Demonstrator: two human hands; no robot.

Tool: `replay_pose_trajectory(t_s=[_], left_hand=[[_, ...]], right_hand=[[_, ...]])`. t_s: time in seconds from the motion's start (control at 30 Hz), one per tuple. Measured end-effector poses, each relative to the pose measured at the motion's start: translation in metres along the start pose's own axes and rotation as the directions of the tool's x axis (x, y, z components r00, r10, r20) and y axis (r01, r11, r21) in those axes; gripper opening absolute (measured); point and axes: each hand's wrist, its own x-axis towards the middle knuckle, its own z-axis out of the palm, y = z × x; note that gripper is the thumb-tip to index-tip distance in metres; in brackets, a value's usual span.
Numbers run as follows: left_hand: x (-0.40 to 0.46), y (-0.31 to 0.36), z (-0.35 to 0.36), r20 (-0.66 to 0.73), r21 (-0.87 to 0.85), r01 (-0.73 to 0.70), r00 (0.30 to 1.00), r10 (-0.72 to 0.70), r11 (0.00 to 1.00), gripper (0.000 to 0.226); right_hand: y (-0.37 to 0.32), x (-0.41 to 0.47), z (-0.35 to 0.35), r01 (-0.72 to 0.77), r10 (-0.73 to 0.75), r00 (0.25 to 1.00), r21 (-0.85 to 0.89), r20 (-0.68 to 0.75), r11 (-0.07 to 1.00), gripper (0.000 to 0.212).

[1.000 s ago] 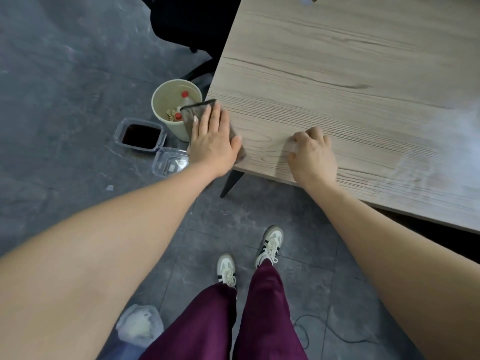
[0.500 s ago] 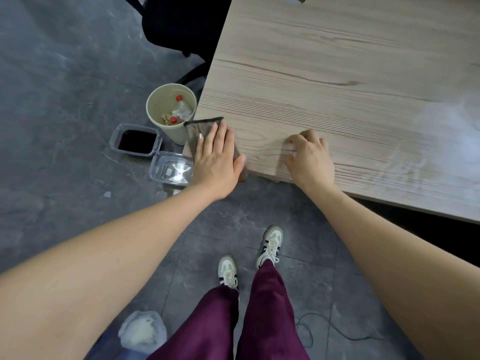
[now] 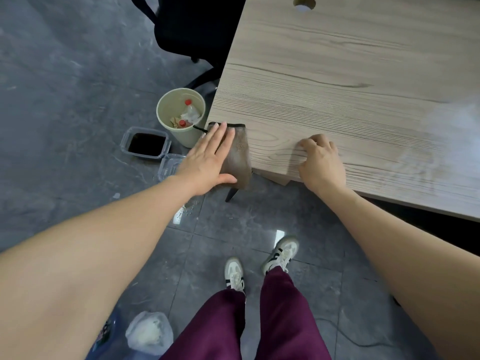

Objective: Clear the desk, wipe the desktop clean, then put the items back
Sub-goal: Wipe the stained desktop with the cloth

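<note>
Left hand (image 3: 207,159) flat, fingers straight, pressing the brown cloth (image 3: 237,157) at the near-left corner of the desk (image 3: 350,81) — cloth's near end overhangs the edge. Right hand (image 3: 320,162) rests just beside it on the desktop, fingers curled, holding nothing visible. Bin (image 3: 181,113) on the floor — near that corner.

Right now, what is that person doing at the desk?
A person is wiping the light wood-grain desk. Their left hand presses a brownish-grey cloth flat at the desk's near corner, partly hanging over the edge. The right hand rests on the desktop with curled fingers. A pale round bin with rubbish stands on the floor.
</note>
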Motion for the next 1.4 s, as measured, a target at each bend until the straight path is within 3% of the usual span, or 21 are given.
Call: replay_pose_trajectory(t_s=[0.13,0.27,0.43,0.63,0.87,1.03,1.23,1.33,1.4], left_hand=[[0.006,-0.011,-0.008,0.050,0.008,-0.045,0.998,0.044,0.999,0.101],[0.005,0.005,-0.002,0.026,0.022,0.026,0.999,-0.027,0.999,0.097],[0.021,0.058,0.003,0.030,0.046,-0.071,0.997,0.070,0.996,0.091],[0.023,0.096,0.003,0.032,0.105,0.004,0.999,-0.007,0.994,0.090],[0.063,0.242,0.021,0.007,0.131,-0.249,0.968,0.250,0.960,0.081],[0.070,0.273,0.023,-0.016,0.139,-0.287,0.956,0.292,0.948,0.079],[0.058,0.232,0.010,0.038,0.159,-0.183,0.983,0.180,0.970,0.090],[0.056,0.244,0.011,0.035,0.181,-0.089,0.996,0.084,0.979,0.092],[0.061,0.270,0.013,0.014,0.216,-0.092,0.996,0.091,0.972,0.091]], right_hand=[[0.004,0.001,0.001,0.023,-0.023,1.000,0.008,-0.011,1.000,0.046],[0.010,0.004,0.003,0.056,-0.055,0.997,0.016,-0.058,0.998,0.046],[0.027,-0.001,-0.002,0.109,-0.106,0.993,0.066,-0.043,0.992,0.043],[0.090,-0.026,-0.019,0.010,-0.006,0.998,0.086,-0.056,0.996,0.039],[0.167,-0.057,-0.042,-0.110,0.113,0.989,0.039,-0.090,0.993,0.032],[0.211,-0.070,-0.053,-0.241,0.251,0.953,0.074,-0.171,0.968,0.029],[0.243,-0.079,-0.059,-0.248,0.262,0.951,0.102,-0.162,0.963,0.032],[0.272,-0.089,-0.062,-0.286,0.310,0.928,0.136,-0.207,0.948,0.033],[0.291,-0.098,-0.062,-0.269,0.296,0.918,0.133,-0.263,0.954,0.030]])
